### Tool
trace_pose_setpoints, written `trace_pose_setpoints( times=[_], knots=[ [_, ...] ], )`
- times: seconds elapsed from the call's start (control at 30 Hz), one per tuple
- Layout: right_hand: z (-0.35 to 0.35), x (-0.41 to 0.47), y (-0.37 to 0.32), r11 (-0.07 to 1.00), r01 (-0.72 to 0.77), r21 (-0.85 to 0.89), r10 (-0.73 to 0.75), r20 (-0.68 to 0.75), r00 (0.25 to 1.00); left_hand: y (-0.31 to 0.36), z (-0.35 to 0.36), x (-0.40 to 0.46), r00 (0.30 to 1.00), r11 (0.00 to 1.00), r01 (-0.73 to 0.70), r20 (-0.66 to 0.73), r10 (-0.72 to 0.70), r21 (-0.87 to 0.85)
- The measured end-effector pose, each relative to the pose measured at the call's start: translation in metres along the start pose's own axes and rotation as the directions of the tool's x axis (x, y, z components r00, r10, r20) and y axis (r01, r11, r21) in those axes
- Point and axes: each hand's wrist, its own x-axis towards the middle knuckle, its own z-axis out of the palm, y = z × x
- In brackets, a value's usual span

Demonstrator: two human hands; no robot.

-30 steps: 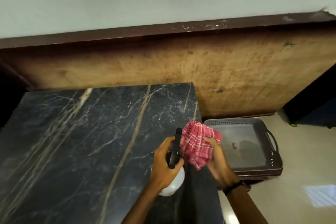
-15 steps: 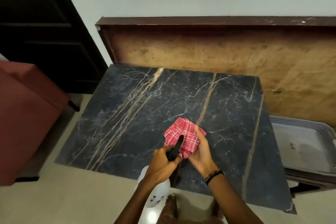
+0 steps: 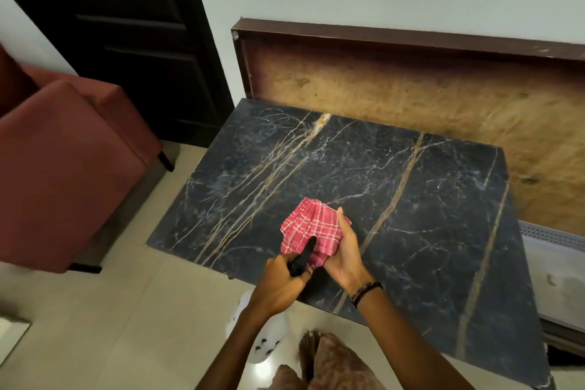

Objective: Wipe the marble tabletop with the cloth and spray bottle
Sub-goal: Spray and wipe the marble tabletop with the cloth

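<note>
Over a low, black marble tabletop [image 3: 364, 174] veined in gold and white, a person stands at the near edge, both forearms reaching in from below. Around the table: a red upholstered chair [image 3: 63, 168] on the left, a dark panelled door [image 3: 133, 41] behind it, a brown wooden board [image 3: 411, 89] leaning against the pale wall just beyond the far edge, and a grey perforated tray [image 3: 554, 272] on the floor at the right. A bare foot [image 3: 308, 355] shows on the cream tiles below the table's near edge.

The left hand [image 3: 280, 285] is wrapped around the black head of a spray bottle [image 3: 302, 258], its nozzle pointing up and forward into the cloth; the bottle's white body [image 3: 266, 345] hangs below the wrist, partly hidden by the forearm. The right hand [image 3: 343, 250], a dark beaded band at the wrist, cups a bunched red-and-white checked cloth [image 3: 311, 226], thumb on top, fingers closed beneath it. The cloth is held just above the marble near the front edge, touching the nozzle tip. Whether the trigger is squeezed cannot be made out.
</note>
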Motion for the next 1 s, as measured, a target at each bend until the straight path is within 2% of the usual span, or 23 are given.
trace_pose_setpoints(
  times=[0.17, 0.3, 0.4, 0.53, 0.67, 0.77, 0.9, 1.0],
  knots=[
    [0.016, 0.009, 0.006, 0.997, -0.065, -0.041, 0.065, 0.009, 0.998, -0.004, -0.018, 0.002, 0.999, 0.998, -0.035, 0.018, 0.036, -0.045],
    [0.03, 0.016, 0.013, 0.991, -0.121, -0.062, 0.124, 0.038, 0.992, -0.003, -0.026, 0.005, 0.994, 0.998, -0.061, -0.093, 0.058, -0.026],
    [0.04, 0.019, 0.019, 0.985, -0.156, -0.079, 0.16, 0.054, 0.986, -0.007, -0.033, 0.006, 0.992, 0.999, -0.029, -0.127, 0.027, -0.014],
    [0.051, 0.026, 0.029, 0.978, -0.183, -0.099, 0.191, 0.082, 0.978, -0.017, -0.049, 0.008, 0.995, 0.999, -0.005, -0.097, 0.0, -0.043],
    [0.068, 0.04, 0.042, 0.977, -0.183, -0.108, 0.192, 0.077, 0.978, -0.032, -0.065, 0.013, 0.993, 0.999, -0.002, -0.122, 0.006, 0.033],
    [0.086, 0.054, 0.059, 0.977, -0.188, -0.105, 0.195, 0.062, 0.979, -0.047, -0.086, 0.023, 0.991, 1.0, 0.022, -0.128, -0.024, -0.013],
    [0.114, 0.072, 0.089, 0.96, -0.166, -0.227, 0.176, 0.025, 0.984, -0.07, -0.127, 0.038, 0.999, 0.998, 0.047, -0.017, -0.048, -0.046],
    [0.142, 0.086, 0.11, 0.889, -0.09, -0.449, 0.108, 0.013, 0.994, -0.097, -0.163, 0.046, 0.99, 0.983, 0.05, -0.124, -0.072, -0.178]
  ],
)
